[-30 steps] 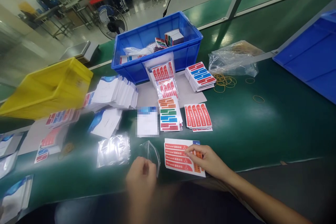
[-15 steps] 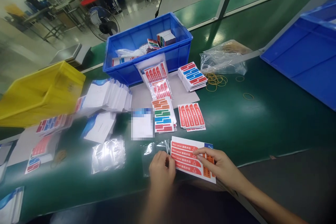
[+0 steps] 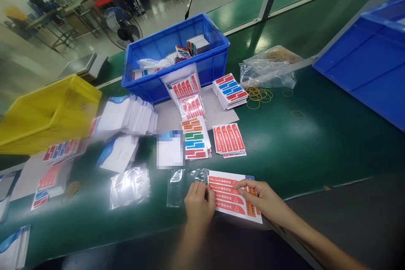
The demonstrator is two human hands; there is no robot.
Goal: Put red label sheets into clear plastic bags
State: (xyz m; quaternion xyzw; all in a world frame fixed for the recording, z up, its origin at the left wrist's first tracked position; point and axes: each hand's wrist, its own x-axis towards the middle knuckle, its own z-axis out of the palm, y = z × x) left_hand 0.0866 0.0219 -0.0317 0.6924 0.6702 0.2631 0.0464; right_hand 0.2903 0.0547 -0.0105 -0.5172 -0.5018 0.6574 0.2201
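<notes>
My right hand [image 3: 264, 198] is closed on a small stack of sticker sheets [image 3: 226, 192], thumb and fingers at its right end. The top sheet has red "Max Level / Min Level" labels, with orange labels and a blue corner showing at the right. My left hand [image 3: 200, 201] is closed, fingers curled, on the near right edge of a clear plastic bag [image 3: 177, 190]. The left end of the sheets meets the bag's mouth beside those fingers; how far they reach inside is hidden. Beyond the hands lie red label sheets [image 3: 229, 140] and multicoloured label sheets [image 3: 194, 139].
Clear bags [image 3: 130, 187] lie left of my hands, near white booklets [image 3: 118, 152]. A blue bin [image 3: 177, 74] stands behind, a yellow bin [image 3: 50, 114] at left, another blue bin [image 3: 363, 59] at right. Rubber bands [image 3: 259, 96] lie by a banded sheet stack [image 3: 230, 90].
The sheets and both hands have shifted slightly right and down. More of the plastic bag shows, lying flatter left of my left hand. The whole view has moved a little.
</notes>
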